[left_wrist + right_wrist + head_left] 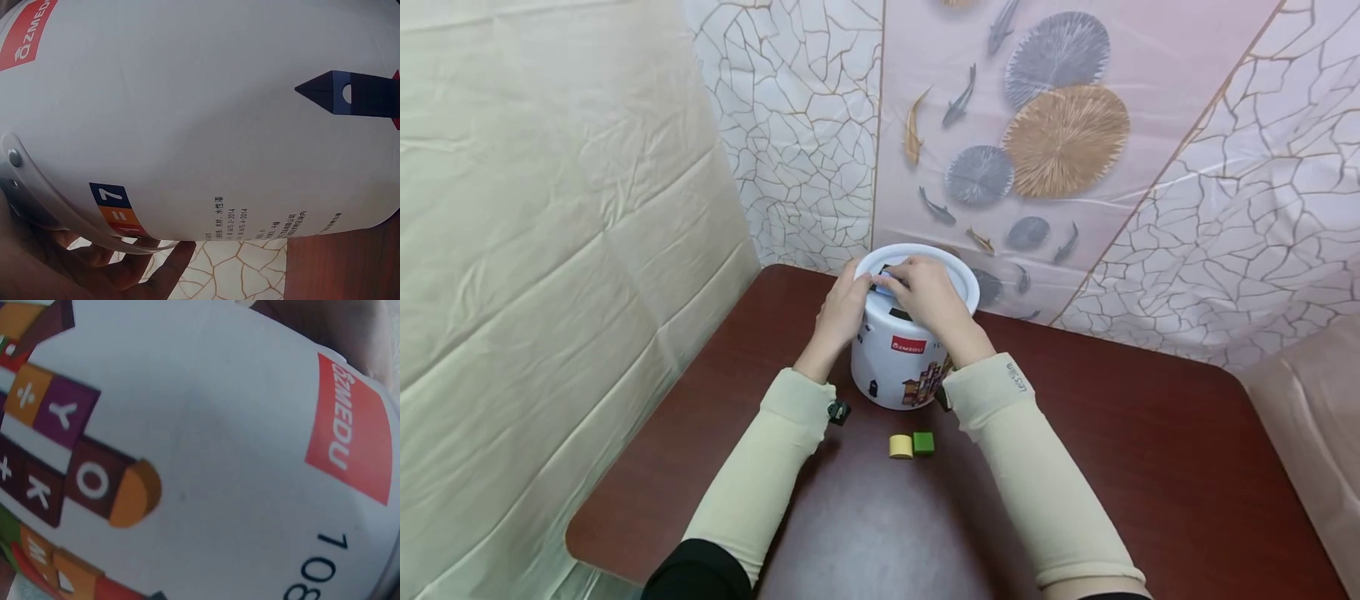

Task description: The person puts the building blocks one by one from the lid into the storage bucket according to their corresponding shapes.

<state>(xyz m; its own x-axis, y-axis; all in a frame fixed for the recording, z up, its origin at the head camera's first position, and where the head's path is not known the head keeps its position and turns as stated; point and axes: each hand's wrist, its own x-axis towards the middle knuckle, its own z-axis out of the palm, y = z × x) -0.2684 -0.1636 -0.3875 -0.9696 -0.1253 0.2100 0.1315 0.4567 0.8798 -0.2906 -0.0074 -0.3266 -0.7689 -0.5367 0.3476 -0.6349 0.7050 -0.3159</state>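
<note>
A white lidded bucket (pixel 887 367) with printed letter-block pictures stands upright on the table; its lid (pixel 951 287) has dark cut-out openings. My left hand (pixel 842 310) holds the bucket's left rim, its thumb over the lid. In the left wrist view, the fingers (pixel 165 272) of that hand spread along the bucket's side by the white handle (pixel 69 219). My right hand (pixel 928 292) is over the lid and pinches a light blue block (pixel 883 286), partly hidden by the fingers. The right wrist view shows mostly the bucket's printed side (pixel 206 425).
A yellow rounded block (pixel 900 447) and a green square block (pixel 923 442) lie side by side in front of the bucket. The dark red-brown table (pixel 1120 467) meets a patterned cloth wall (pixel 805 125) behind, with a pale cloth (pixel 550 208) along the left.
</note>
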